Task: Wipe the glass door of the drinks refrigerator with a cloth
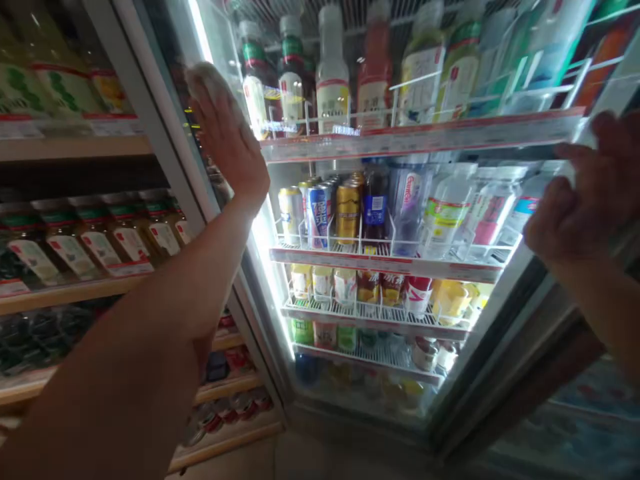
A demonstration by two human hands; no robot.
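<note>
My left hand [230, 140] is raised at the upper left of the lit drinks fridge [295, 373]. Its fingers lie over a pale cloth [207, 79], which is pressed against the glass near the side frame. At the right, my right hand [590, 187] is raised by the fridge's right frame [505, 293], with its fingers curled. It is dim and blurred, so what it grips cannot be made out. Between the hands, the wire shelves hold bottles [333, 80], cans [349, 212] and a dark bottle with a blue label [375, 203].
On the left, wooden shelves [75, 150] carry rows of bottles [95, 233] with pale labels and, lower down, small cans [225, 410]. Red-edged shelf strips [420, 139] run across the fridge. A dark panel [515, 373] slants along the lower right. Tiled floor [250, 460] shows below.
</note>
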